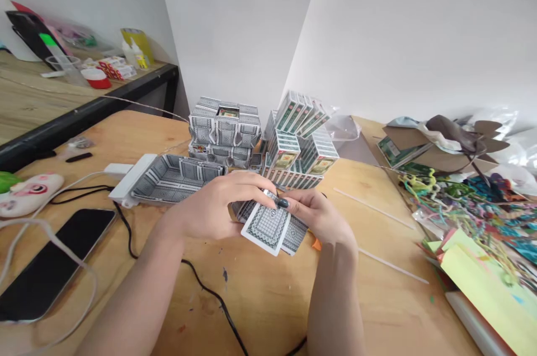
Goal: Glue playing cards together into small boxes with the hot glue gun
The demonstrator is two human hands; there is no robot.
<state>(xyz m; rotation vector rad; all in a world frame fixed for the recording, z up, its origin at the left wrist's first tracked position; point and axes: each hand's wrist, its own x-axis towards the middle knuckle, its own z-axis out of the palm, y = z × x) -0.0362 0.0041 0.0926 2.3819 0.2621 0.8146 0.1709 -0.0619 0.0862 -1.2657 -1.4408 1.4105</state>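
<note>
Over the middle of the table, my left hand (218,202) curls around some folded playing cards from the left, its fingers reaching over their upper end. A playing card (268,226) with a grey patterned back and white border faces up, overlapping another card below it at an angle. My right hand (321,219) pinches the upper edge of the cards, its dark thumbnail near the left fingertips. Palms and fingers hide part of the piece. Just behind sits an open tray built of folded cards (180,177), and beyond it a stacked box of folded cards (226,126).
Several card packs (285,153) are stacked behind my hands. At left lie a phone (54,261), a white power strip (132,179) and a black cable (210,291). White sticks (392,266), sticky notes (482,283) and coloured scraps (495,205) are at right.
</note>
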